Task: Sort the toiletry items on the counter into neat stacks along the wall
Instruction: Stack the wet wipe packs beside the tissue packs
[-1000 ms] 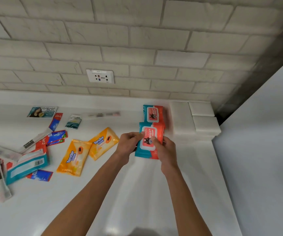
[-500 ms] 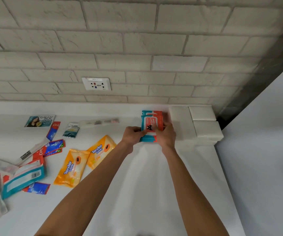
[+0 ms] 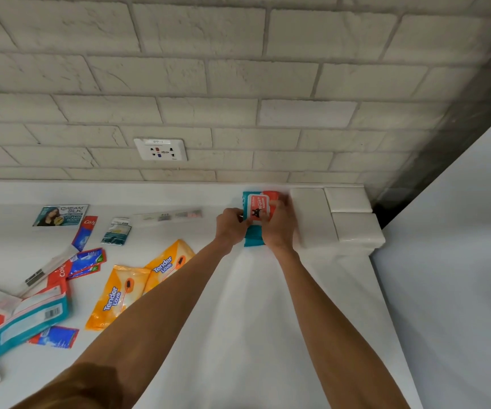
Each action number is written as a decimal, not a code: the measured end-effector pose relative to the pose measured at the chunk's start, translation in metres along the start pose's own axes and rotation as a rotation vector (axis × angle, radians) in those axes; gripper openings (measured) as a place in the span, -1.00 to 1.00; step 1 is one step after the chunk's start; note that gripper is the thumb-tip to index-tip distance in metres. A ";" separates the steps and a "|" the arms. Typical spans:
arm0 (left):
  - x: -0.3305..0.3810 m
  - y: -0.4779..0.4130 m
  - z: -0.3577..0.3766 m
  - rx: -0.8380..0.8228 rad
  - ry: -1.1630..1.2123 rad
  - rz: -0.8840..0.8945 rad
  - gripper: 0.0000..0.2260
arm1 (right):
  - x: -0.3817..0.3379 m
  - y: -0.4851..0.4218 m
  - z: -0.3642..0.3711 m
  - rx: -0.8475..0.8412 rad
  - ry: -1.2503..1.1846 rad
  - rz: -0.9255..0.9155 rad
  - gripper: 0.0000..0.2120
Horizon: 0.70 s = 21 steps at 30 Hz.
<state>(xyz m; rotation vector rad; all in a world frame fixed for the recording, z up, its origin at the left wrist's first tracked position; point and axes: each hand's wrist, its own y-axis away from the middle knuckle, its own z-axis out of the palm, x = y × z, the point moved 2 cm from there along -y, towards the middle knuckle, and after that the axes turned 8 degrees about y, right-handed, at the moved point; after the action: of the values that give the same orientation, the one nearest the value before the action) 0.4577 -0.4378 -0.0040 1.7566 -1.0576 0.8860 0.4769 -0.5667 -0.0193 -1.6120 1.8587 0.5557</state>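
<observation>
A teal-and-red wipes pack (image 3: 257, 206) lies against the back ledge, on top of another pack of the same kind, right beside the white soap bars (image 3: 310, 219). My left hand (image 3: 231, 227) grips its left edge and my right hand (image 3: 278, 227) grips its right edge. Two orange Tender Love packs (image 3: 117, 299) lie left of my arms. A third teal wipes pack (image 3: 30, 318) lies face down at the far left, among toothpaste sachets (image 3: 86, 259) and clear-wrapped toothbrushes.
A shampoo sachet (image 3: 61, 215), a small teal sachet (image 3: 117, 231) and a long clear packet (image 3: 169, 215) lie near the back ledge. A wall socket (image 3: 161, 149) sits in the brick wall. A white panel (image 3: 459, 276) bounds the counter on the right.
Both hands carried the wipes pack away from me to the wall and set it on the pack lying there. The camera tilted up and forward.
</observation>
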 end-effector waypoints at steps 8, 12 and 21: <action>0.004 -0.002 0.002 -0.033 -0.129 0.123 -0.67 | 0.002 -0.003 0.001 0.030 0.103 -0.100 -0.69; 0.008 -0.002 -0.002 -0.029 -0.191 0.245 -0.70 | 0.006 0.001 0.000 -0.009 0.115 -0.150 -0.63; -0.005 0.007 0.001 -0.065 -0.360 0.398 -0.60 | 0.004 0.004 -0.004 -0.062 0.265 -0.276 -0.58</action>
<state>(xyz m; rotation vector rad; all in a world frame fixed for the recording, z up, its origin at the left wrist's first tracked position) 0.4498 -0.4394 -0.0063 1.7169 -1.6953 0.7716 0.4725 -0.5715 -0.0192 -2.0241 1.7708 0.2923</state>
